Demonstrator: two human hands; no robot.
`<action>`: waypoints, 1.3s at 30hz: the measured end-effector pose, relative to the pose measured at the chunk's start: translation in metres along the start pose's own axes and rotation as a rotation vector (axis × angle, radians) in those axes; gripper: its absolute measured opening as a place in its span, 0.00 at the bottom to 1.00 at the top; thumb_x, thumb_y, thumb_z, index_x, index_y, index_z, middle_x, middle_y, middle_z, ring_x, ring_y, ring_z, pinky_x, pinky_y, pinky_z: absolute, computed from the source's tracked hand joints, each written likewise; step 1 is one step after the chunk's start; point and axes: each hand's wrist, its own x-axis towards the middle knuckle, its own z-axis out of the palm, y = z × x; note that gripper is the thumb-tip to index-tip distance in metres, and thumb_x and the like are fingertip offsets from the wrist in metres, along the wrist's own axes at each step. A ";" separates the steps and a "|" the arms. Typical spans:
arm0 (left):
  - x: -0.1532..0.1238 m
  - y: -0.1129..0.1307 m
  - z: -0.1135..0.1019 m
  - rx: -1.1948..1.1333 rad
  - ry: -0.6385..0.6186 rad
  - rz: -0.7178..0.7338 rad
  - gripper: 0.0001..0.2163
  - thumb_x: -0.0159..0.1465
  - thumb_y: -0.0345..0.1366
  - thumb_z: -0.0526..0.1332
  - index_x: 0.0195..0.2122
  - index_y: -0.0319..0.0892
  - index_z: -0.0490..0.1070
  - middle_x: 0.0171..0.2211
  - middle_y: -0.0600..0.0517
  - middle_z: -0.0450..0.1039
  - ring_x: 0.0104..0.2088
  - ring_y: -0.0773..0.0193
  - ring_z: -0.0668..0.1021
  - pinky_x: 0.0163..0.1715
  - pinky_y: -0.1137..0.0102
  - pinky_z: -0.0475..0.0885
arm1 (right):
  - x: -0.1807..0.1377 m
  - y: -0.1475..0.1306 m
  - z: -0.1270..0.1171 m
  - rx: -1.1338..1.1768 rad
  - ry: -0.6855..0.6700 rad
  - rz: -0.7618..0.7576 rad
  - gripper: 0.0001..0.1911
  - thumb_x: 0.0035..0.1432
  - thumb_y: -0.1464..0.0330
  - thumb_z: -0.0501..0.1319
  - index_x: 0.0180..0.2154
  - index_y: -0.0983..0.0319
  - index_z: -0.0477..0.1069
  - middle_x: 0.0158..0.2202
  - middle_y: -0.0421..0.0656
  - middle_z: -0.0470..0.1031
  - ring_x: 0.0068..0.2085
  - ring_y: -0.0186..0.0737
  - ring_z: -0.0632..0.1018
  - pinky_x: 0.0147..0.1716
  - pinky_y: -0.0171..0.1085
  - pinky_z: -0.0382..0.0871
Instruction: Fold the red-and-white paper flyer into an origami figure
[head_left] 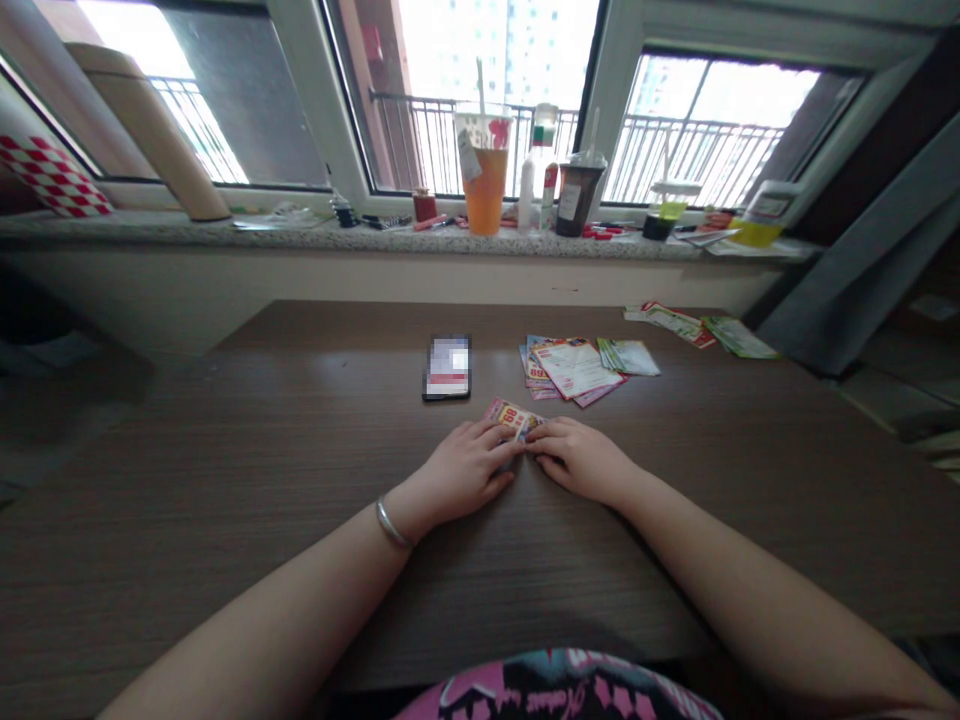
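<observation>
My left hand (459,472) and my right hand (579,458) rest side by side on the brown wooden table (225,480), fingertips meeting. Both press on a small colourful printed card (512,415) that sticks out from under the fingers toward the far side. The fingers of both hands are curled down over the card's near edge. A silver bangle (391,523) circles my left wrist. Just beyond the hands lies a black phone (448,367), screen up.
A fanned pile of printed leaflets (574,367) lies right of the phone, and more leaflets (701,328) sit at the table's far right. The stone windowsill (225,235) holds an orange drink cup (485,175), a dark drink cup (577,195), bottles and small clutter.
</observation>
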 end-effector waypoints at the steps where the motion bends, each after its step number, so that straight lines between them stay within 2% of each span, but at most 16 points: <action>1: 0.000 -0.001 0.001 0.004 0.004 0.002 0.21 0.66 0.40 0.57 0.59 0.47 0.62 0.58 0.48 0.65 0.59 0.50 0.66 0.57 0.54 0.63 | 0.000 -0.001 0.000 -0.010 -0.003 0.008 0.13 0.62 0.70 0.56 0.45 0.59 0.76 0.48 0.44 0.77 0.50 0.42 0.74 0.53 0.42 0.67; 9: 0.004 -0.006 0.008 0.011 0.030 0.029 0.21 0.66 0.42 0.56 0.60 0.47 0.61 0.60 0.47 0.63 0.64 0.50 0.59 0.62 0.53 0.56 | 0.005 -0.010 -0.003 -0.168 -0.036 0.097 0.14 0.64 0.69 0.53 0.44 0.62 0.76 0.47 0.47 0.76 0.50 0.44 0.73 0.51 0.41 0.68; 24: 0.007 -0.006 0.005 0.080 0.025 0.049 0.19 0.66 0.40 0.56 0.57 0.46 0.64 0.58 0.47 0.65 0.60 0.53 0.64 0.62 0.53 0.54 | 0.007 -0.008 -0.004 -0.187 -0.026 0.116 0.13 0.64 0.68 0.54 0.43 0.59 0.76 0.49 0.45 0.75 0.48 0.44 0.73 0.47 0.40 0.68; 29: 0.005 -0.005 -0.002 0.092 0.029 0.048 0.18 0.66 0.40 0.57 0.56 0.46 0.65 0.54 0.46 0.67 0.57 0.54 0.67 0.60 0.56 0.58 | 0.006 -0.006 -0.005 -0.170 -0.024 0.122 0.13 0.64 0.67 0.53 0.41 0.59 0.77 0.48 0.44 0.75 0.47 0.44 0.73 0.48 0.41 0.68; 35: -0.001 -0.002 -0.010 0.157 0.016 0.040 0.13 0.66 0.39 0.56 0.50 0.44 0.69 0.48 0.46 0.70 0.49 0.53 0.71 0.52 0.58 0.65 | 0.005 -0.005 -0.004 -0.155 -0.020 0.127 0.12 0.64 0.67 0.54 0.42 0.58 0.77 0.48 0.45 0.75 0.48 0.43 0.73 0.48 0.40 0.68; 39: -0.003 -0.003 -0.013 0.158 -0.001 0.027 0.11 0.66 0.37 0.56 0.48 0.43 0.70 0.47 0.46 0.70 0.47 0.55 0.72 0.49 0.59 0.67 | 0.004 -0.004 -0.003 -0.146 -0.014 0.127 0.12 0.64 0.67 0.54 0.42 0.58 0.77 0.48 0.44 0.76 0.48 0.42 0.73 0.48 0.40 0.68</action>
